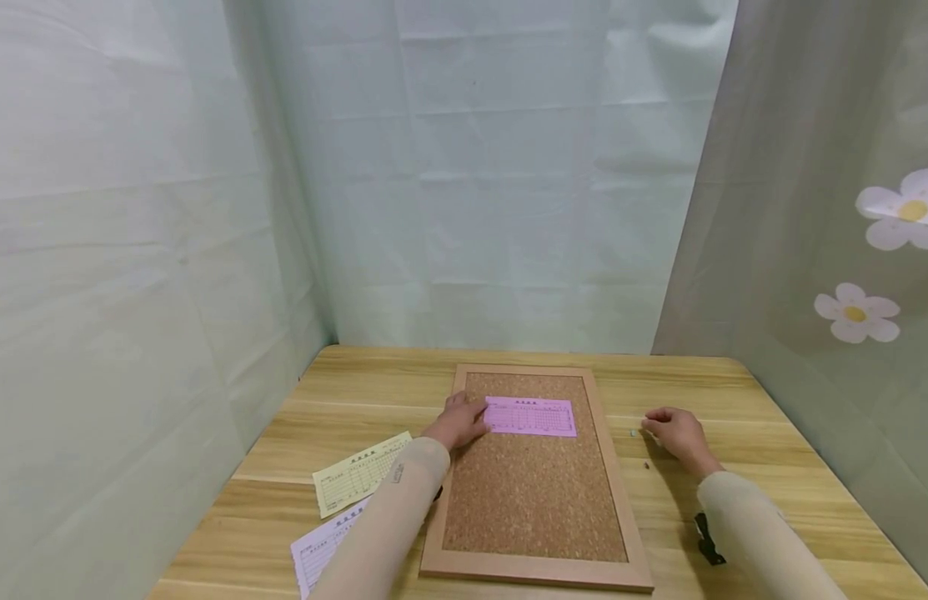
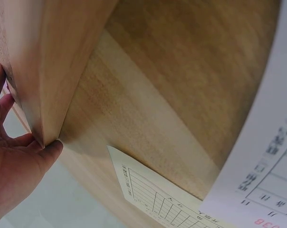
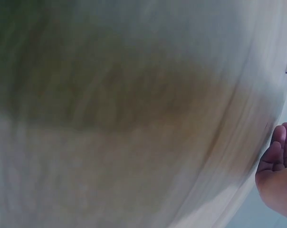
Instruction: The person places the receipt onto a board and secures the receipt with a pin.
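Spreading its fingers a little, the left hand lay over the frame of the cork board, with nothing seen gripped. Its thumb and forefinger touched the left end of the pink slip — the slip lay flat on the cork, reaching rightward from those fingertips. Another finger met the frame's outer edge.

Left of these fingers and nearer the person, the yellow slip lay on the table; nearer still was the pale slip, partly hidden by the sleeve.

The right hand was low over the table, right of the board, fingers bent and tips close together — whether they pinched anything, I cannot tell. A pale green bit sat just left of those fingertips, a dark bit nearer the person.
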Tool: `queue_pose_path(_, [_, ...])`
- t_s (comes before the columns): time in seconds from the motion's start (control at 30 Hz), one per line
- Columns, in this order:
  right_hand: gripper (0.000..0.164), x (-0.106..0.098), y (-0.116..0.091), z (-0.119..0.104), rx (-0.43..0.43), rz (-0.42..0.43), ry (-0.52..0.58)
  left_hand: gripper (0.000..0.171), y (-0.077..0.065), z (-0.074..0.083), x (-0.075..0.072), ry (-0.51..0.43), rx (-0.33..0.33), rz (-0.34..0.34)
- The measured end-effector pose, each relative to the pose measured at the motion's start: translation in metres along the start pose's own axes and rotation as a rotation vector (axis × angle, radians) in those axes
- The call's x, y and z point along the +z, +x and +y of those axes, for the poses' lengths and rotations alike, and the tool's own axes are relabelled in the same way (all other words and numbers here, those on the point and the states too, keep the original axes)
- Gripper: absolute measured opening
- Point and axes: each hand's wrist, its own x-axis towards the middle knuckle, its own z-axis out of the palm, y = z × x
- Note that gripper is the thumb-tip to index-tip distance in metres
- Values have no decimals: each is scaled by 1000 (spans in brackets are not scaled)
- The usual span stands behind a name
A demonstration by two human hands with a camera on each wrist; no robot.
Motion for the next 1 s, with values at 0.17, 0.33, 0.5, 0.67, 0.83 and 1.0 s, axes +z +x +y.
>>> queue_pose_path(0.17, [29,3,0,-4,-6,1,22,53,0,1,-1,13,1,0])
queue_pose_path(0.33, [29,4,3,-10,-38,18,-13,54,0,1,-1,21,5,2])
queue_pose_path(0.5, [29,7,6,-14,-51,31,-27,54,-1,0,-1,22,9,3])
queue_pose_path(0.67, [30,10,7,-17,-54,35,-12,54,0,0,0,12,8,4])
queue_pose_path(0.83, [28,14,6,-25,-71,38,-11,54,0,0,-1,22,3,-1])
queue_pose_path(1.0, [27,16,7,-31,-96,26,-10,54,0,0,-1,21,4,-2])
